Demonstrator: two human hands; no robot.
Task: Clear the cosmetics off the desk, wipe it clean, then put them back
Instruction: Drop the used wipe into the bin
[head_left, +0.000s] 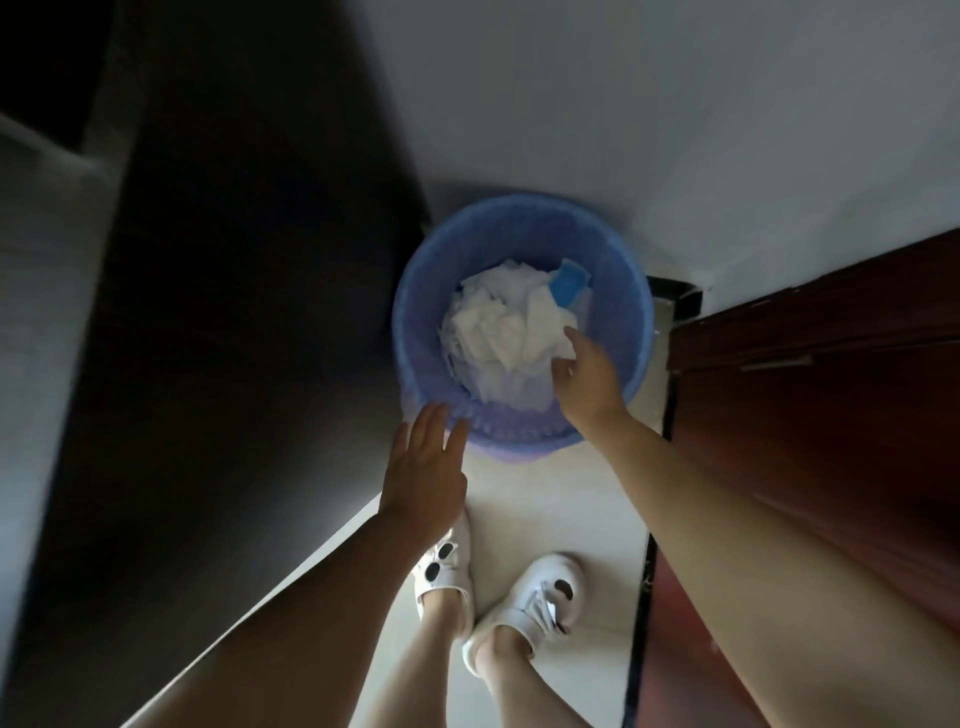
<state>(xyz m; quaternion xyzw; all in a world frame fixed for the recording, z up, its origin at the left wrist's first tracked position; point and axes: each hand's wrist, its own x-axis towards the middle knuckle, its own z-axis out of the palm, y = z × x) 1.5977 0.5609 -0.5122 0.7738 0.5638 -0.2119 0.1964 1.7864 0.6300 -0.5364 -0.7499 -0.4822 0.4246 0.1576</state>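
Observation:
I look down into a round blue waste bin (415, 332) on the floor, partly filled with crumpled white tissues (493, 332) and a blue scrap (567, 283). My right hand (587, 382) reaches into the bin from the right. Its thumb and forefinger pinch a corner of white tissue (565, 352) at the edge of the pile. My left hand (426, 467) hovers with straight fingers just before the bin's near rim and holds nothing. No desk and no cosmetics are in view.
Dark furniture (234, 312) stands at the left, close to the bin. A reddish-brown wooden door (810, 415) fills the right. A white wall (675, 104) is behind the bin. My feet in white slippers (535, 597) stand on the pale floor tiles.

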